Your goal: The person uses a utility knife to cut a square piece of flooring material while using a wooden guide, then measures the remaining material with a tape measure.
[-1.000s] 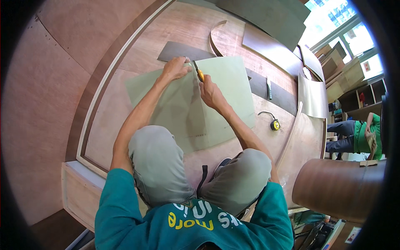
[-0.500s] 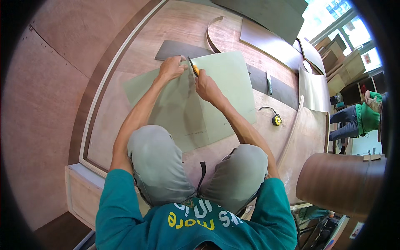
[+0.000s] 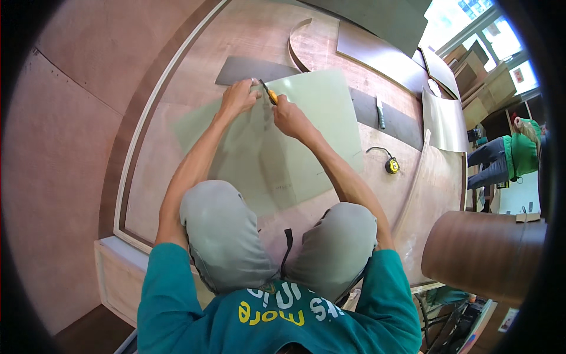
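Note:
A large pale green sheet (image 3: 253, 159) lies at an angle on the wooden board in front of my knees. At its far edge my left hand (image 3: 239, 98) is closed, thumb and forefinger at the sheet's rim. My right hand (image 3: 292, 120) grips a yellow utility knife (image 3: 270, 94); its dark tip points up and left, close to the left fingertips at that edge. How far the blade touches the sheet is too small to tell. Beyond the sheet, a dark grey strip (image 3: 250, 69) lies partly under it.
To the right lie a scraper-like tool (image 3: 380, 113) on a dark strip, a yellow tape measure (image 3: 392, 166) and a long thin wooden strip (image 3: 415, 177). A curved band (image 3: 292, 44) stands farther back. A brown roll (image 3: 483, 251) is at lower right. A person in green (image 3: 522, 154) stands beyond.
Both hands and the knife stay at the far edge, with the knife shifted only slightly. The whole view has tilted a little. The person in green at the right has shifted slightly.

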A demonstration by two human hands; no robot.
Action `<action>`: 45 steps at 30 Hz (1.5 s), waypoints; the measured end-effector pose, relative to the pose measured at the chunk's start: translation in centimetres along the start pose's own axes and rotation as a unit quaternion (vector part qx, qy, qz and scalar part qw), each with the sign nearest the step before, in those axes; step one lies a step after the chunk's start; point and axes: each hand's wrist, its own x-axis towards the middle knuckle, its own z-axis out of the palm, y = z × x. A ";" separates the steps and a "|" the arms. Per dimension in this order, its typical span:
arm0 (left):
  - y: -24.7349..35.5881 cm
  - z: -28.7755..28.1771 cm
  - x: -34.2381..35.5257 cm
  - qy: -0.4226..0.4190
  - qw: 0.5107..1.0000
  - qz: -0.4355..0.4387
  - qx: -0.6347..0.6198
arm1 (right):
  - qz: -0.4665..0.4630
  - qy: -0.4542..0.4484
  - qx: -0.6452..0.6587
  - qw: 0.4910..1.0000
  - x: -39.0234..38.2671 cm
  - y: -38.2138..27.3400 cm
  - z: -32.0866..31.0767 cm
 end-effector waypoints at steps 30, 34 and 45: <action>0.7 -1.1 0.2 -0.075 0.995 -0.059 -0.017 | 0.020 -0.041 0.000 0.999 0.3 0.2 -0.1; -0.9 0.5 0.6 -0.031 0.999 -0.020 -0.010 | 0.019 -0.025 0.001 1.000 -1.1 1.0 0.3; -0.3 -0.4 0.3 -0.060 0.998 -0.023 0.000 | 0.015 -0.033 -0.009 0.999 1.0 1.6 1.5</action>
